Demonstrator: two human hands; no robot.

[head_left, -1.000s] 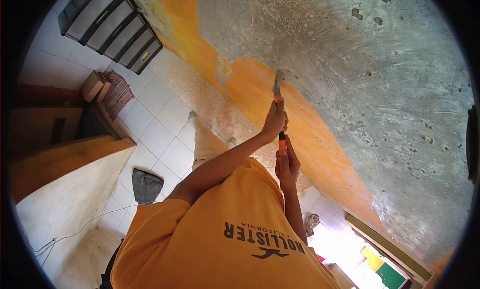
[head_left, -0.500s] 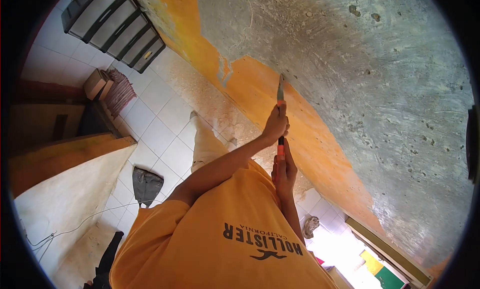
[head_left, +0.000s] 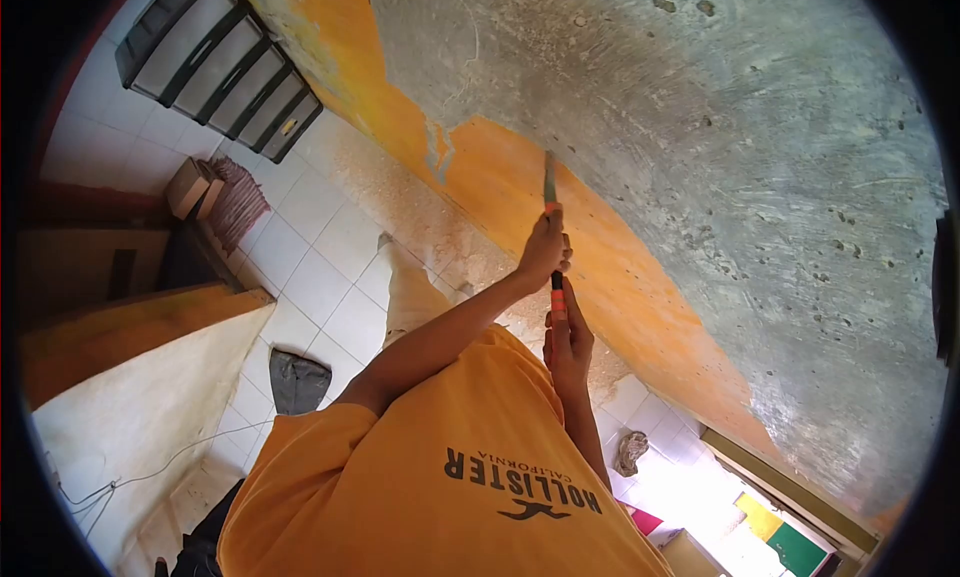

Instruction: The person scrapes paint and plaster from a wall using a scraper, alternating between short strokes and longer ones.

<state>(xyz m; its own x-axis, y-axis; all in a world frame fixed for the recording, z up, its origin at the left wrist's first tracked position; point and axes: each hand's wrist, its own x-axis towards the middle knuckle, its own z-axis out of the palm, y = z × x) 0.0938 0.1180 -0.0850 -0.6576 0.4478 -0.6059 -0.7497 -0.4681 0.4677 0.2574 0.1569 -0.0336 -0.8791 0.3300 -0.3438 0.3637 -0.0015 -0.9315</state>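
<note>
My left hand (head_left: 545,254) is wrapped round the upper part of the handle of a scraper (head_left: 550,185) with an orange and black grip. Lower down, my right hand (head_left: 568,342) closes on the handle's end, its thumb lying along it. The narrow metal blade points away from me, its tip at the border where orange paint (head_left: 620,267) meets bare grey plaster (head_left: 760,177) on the wall. Part of the handle is hidden by my fingers.
Dust and paint crumbs (head_left: 420,202) lie on the white floor tiles along the wall foot. A drawer unit (head_left: 225,72) stands at upper left. On the floor are a striped cloth (head_left: 238,202), a dark bag (head_left: 300,380) and a crumpled item (head_left: 630,452). A thin cable (head_left: 190,445) runs at lower left.
The whole view has shifted slightly, mostly leftward. Both hands keep their hold on the scraper, and its tip stays near the same spot on the paint border.
</note>
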